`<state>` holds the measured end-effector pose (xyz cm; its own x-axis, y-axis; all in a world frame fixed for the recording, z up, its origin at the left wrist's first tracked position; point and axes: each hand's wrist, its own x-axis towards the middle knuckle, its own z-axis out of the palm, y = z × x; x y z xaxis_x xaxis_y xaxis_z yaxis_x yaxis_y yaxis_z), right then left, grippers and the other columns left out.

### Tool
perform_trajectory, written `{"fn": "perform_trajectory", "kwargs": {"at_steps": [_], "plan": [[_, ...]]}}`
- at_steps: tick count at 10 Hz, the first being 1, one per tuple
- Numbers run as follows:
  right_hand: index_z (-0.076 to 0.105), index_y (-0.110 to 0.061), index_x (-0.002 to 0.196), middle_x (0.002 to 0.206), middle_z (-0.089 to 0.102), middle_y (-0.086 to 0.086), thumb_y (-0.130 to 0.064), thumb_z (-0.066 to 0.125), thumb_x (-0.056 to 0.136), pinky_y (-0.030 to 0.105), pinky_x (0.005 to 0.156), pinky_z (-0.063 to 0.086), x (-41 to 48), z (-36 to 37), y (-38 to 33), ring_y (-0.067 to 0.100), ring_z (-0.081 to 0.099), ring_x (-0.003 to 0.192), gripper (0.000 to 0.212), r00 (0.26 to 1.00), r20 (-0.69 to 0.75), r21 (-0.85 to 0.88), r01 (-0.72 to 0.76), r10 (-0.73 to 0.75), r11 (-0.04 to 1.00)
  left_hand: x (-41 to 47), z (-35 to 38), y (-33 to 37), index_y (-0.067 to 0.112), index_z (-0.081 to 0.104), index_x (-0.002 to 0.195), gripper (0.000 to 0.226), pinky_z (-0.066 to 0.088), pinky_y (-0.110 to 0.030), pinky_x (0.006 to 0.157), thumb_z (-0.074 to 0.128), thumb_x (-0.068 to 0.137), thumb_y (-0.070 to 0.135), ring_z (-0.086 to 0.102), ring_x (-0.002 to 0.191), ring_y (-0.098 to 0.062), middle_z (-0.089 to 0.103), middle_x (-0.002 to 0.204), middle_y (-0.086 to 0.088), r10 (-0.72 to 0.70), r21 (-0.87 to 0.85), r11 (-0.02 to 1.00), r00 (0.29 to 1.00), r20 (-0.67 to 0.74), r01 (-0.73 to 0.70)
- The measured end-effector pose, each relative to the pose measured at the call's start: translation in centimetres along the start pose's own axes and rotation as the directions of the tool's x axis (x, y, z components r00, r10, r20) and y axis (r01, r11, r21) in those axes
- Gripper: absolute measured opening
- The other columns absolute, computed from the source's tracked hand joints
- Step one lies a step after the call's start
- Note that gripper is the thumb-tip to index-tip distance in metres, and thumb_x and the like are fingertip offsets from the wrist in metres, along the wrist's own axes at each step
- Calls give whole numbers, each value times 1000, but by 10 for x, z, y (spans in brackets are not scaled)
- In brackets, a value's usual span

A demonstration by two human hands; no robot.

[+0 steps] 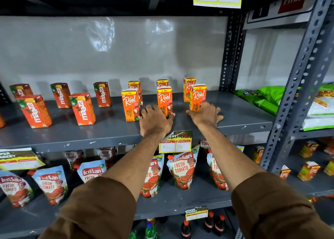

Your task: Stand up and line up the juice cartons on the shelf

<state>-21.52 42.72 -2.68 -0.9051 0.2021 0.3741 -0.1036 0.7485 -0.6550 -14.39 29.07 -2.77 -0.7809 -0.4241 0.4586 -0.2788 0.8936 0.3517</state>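
Six orange litchi cartons (130,104) stand upright at centre frame on the grey shelf (108,132), in two rows. Five mango cartons (82,108) stand at left. The left hand (155,120) wraps the front middle carton (164,100); the right hand (206,114) grips the front right carton (197,96) low down.

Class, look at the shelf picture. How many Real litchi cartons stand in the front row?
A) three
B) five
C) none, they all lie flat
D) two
A: three upright Real cartons form the front row, with the left hand and right hand at the two rightmost.
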Motion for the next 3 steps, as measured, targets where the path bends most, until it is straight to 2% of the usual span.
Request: {"fn": "perform_trajectory", "kwargs": {"at_steps": [1, 2, 3], "plan": [[64, -7, 123, 128, 64, 14, -51, 80, 76, 52, 103, 35, -1, -1, 0, 37, 46, 129, 66, 1000, 6, 2, 6, -6, 1000, 0, 0, 0, 5, 44, 137, 83, 41, -47, 103, 53, 86, 70, 42, 133, -36, 45, 143, -17, 0, -11, 1000, 1000, 4, 0], [49, -1, 136, 135, 57, 18, -51, 84, 71, 52, 106, 35, -3, -8, 2, 37, 45, 132, 89, 1000, 7, 37, 13, -13, 999, 0, -2, -1, 2, 47, 133, 89, 42, -45, 103, 56, 81, 73, 45, 129, -35, 48, 138, -18, -6, -63, 998, 1000, -8, 6], [29, 3, 150, 144, 46, 21, -50, 85, 70, 50, 110, 34, -12, -13, 3, 39, 38, 138, 111, 999, -12, 85, 52, -51, 995, -4, 0, -1, 1, 45, 134, 89, 46, -46, 102, 61, 80, 70, 43, 130, -34, 44, 138, -19, -6, -161, 987, 991, -133, -16]]}}
